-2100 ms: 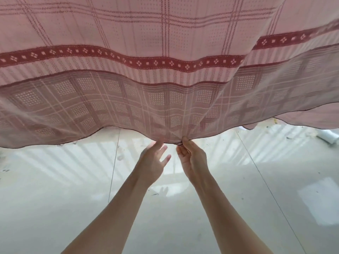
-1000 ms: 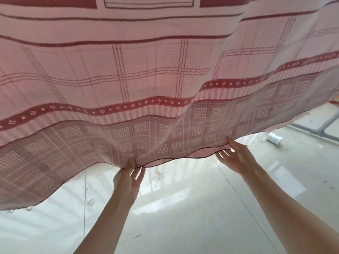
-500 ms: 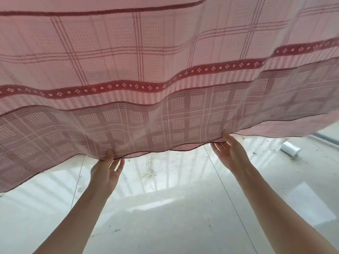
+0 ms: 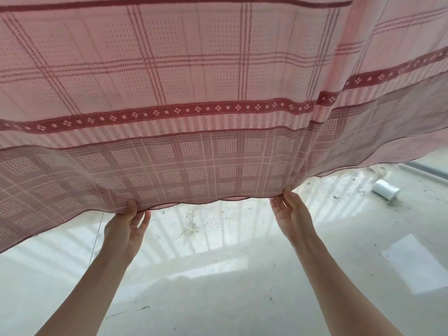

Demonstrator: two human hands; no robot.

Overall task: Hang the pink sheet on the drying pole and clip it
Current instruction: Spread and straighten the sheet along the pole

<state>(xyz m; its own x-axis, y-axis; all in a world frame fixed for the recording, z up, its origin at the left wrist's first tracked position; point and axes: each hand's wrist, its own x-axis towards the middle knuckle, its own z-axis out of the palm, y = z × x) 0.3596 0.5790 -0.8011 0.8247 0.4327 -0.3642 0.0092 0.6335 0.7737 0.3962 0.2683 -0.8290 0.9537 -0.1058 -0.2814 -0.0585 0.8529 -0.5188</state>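
The pink sheet (image 4: 194, 69), checked with dark red bands, hangs across the whole upper view and hides the drying pole. Its darker bottom hem sags between my hands. My left hand (image 4: 126, 229) pinches the hem at lower left, thumb in front of the cloth. My right hand (image 4: 291, 214) holds the hem at centre right, thumb on the edge and fingers spread behind and below it. No clip is visible.
Below the sheet lies a glossy pale tiled floor (image 4: 218, 287) with scattered dirt specks. A small white roll (image 4: 385, 191) lies on the floor at right. A grey rail or threshold (image 4: 434, 169) runs along the far right.
Both hands started together at the hem's middle, then slid apart along it. Over the last half second the gap widened a little and the hem stretched flatter.
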